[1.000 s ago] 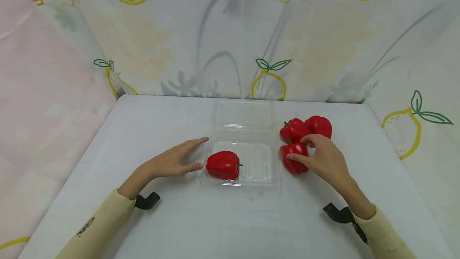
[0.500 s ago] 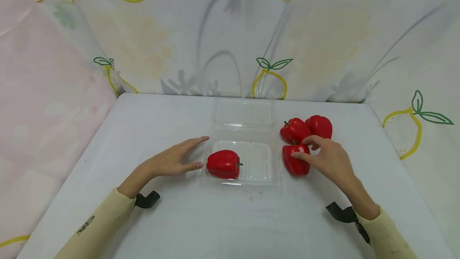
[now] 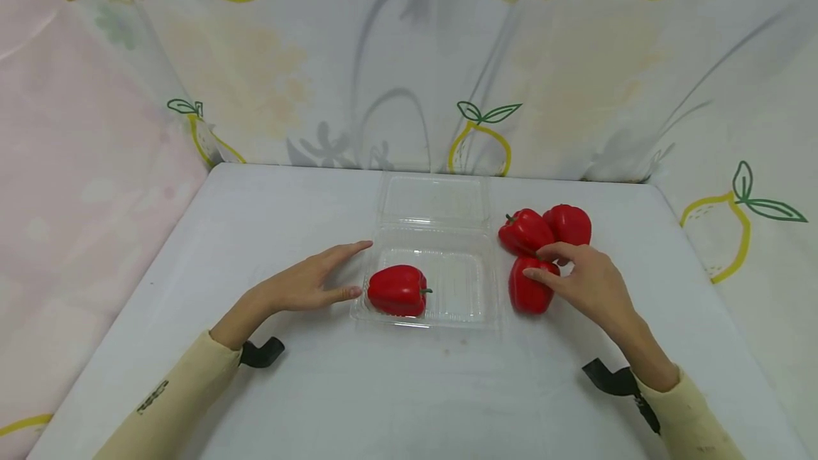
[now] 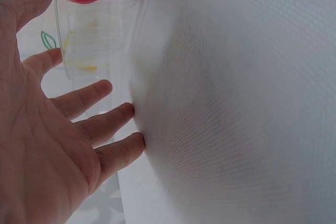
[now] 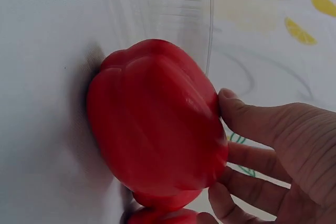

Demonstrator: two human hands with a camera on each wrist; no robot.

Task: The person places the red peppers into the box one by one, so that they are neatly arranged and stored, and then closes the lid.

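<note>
My left hand (image 3: 307, 286) has its fingers spread beside the left rim of a clear plastic clamshell box (image 3: 456, 289). In the left wrist view, the thumb and fingertips (image 4: 134, 109) are close to the box and the table; exact contact is hard to tell. A red bell pepper (image 3: 396, 291) lies on its side in the left part of the box, its green stem pointing right. My right hand (image 3: 591, 279) holds another red bell pepper (image 3: 529, 293) between thumb and fingers, right of the box. This pepper (image 5: 155, 119) appears close to the tabletop.
Two more red bell peppers stand just behind the held one, a nearer one (image 3: 525, 231) and a farther one (image 3: 569, 224). The box's lid (image 3: 434, 199) lies folded back toward the patterned cloth (image 3: 287, 55). A white cover spreads over the table (image 3: 415, 389).
My right hand has shifted slightly right, and the pepper in it has moved right and turned, so its stem no longer shows clearly. My left hand stays almost still beside the box.
</note>
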